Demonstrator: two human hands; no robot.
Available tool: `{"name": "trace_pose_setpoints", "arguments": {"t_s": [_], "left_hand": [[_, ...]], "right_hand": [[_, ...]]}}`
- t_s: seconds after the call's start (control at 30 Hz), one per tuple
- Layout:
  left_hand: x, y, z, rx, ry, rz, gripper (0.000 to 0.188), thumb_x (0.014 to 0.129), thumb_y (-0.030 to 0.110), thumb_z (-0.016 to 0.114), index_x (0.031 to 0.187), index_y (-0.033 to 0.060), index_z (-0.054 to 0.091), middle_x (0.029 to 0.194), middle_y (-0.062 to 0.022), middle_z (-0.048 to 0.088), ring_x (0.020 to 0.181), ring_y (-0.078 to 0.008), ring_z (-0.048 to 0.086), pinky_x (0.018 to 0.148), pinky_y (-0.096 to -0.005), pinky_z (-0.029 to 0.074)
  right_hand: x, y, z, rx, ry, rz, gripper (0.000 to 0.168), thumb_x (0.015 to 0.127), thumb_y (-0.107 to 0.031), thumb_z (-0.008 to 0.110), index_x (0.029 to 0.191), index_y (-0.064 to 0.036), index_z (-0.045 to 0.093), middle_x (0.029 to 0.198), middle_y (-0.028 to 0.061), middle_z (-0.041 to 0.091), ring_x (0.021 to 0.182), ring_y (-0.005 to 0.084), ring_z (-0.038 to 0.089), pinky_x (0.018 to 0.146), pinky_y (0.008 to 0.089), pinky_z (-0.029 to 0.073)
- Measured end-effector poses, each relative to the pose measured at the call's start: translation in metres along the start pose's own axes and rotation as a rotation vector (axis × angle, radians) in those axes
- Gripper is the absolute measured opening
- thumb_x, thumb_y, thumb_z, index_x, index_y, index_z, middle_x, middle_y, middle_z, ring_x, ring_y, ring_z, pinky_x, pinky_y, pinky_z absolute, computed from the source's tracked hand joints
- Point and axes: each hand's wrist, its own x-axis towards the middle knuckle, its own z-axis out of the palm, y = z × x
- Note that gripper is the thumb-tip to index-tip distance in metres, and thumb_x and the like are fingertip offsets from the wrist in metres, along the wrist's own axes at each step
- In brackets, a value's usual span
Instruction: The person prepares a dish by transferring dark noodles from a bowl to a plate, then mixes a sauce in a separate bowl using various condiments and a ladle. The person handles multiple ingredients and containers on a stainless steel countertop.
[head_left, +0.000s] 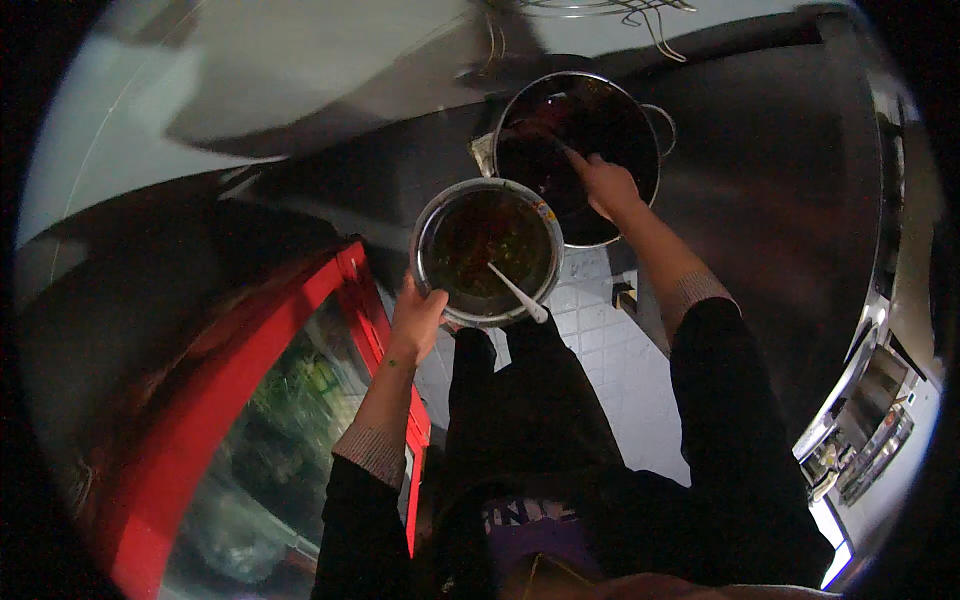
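My left hand (422, 315) grips the near left rim of a round metal bowl (555, 262). Dark liquid with green bits (480, 244) fills much of the bowl, and a white spoon (521, 295) leans in it with its handle over the near right rim. Behind and to the right stands a large metal pot (660, 176) with dark contents and a loop handle. My right hand (607, 184) is over the pot's opening, index finger pointing inward. Whether its curled fingers hold something thin is too dark to tell.
At the left is a red-framed glass door (255, 367), with green things behind the glass. Wire hooks on a metal rack (652, 22) hang at the top. Pale tiled floor (637, 382) shows below the pot. A metal counter edge (874, 307) runs along the right.
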Motion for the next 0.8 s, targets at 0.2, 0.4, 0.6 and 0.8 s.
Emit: {"name": "trace_pose_setpoints", "arguments": {"t_s": [0.2,0.4,0.6,0.8], "left_hand": [[0.014,-0.038,-0.025,-0.063,-0.156,0.097,0.053,0.081,0.011,0.051,0.130,0.0145,0.031,0.110,-0.0025,0.050,0.090,-0.0113,0.049,0.068,-0.0279,0.044],[0.004,-0.037,-0.023,-0.011,-0.060,0.062,0.049,0.081,0.014,0.052,0.127,0.0154,0.034,0.106,0.0007,0.052,0.086,-0.0108,0.049,0.065,-0.0273,0.043],[0.007,-0.043,-0.030,0.004,-0.060,0.067,0.050,0.080,0.014,0.052,0.127,0.0163,0.034,0.107,0.0009,0.052,0.087,-0.0107,0.049,0.063,-0.0271,0.042],[0.004,-0.039,-0.029,0.011,-0.059,0.084,0.052,0.081,0.014,0.052,0.128,0.0164,0.031,0.108,0.0004,0.052,0.089,-0.0115,0.050,0.064,-0.0283,0.043]], "right_hand": [[0.016,0.035,0.004,-0.139,-0.129,0.020,0.059,0.083,-0.007,0.043,0.138,-0.019,0.027,0.103,0.0191,0.055,0.084,0.0352,0.061,0.068,0.0457,0.051],[0.001,0.072,-0.008,-0.156,-0.147,0.037,0.055,0.083,-0.009,0.044,0.136,-0.018,0.030,0.096,0.0185,0.057,0.078,0.0347,0.062,0.061,0.0449,0.052],[-0.006,0.096,-0.005,-0.279,-0.167,-0.062,0.049,0.079,-0.009,0.049,0.127,-0.013,0.044,0.087,0.0186,0.060,0.074,0.0346,0.062,0.056,0.0449,0.051],[0.004,0.085,-0.002,-0.286,-0.374,-0.026,0.040,0.076,-0.005,0.051,0.115,-0.011,0.054,0.085,0.0175,0.063,0.079,0.0340,0.063,0.062,0.0434,0.052]]}}
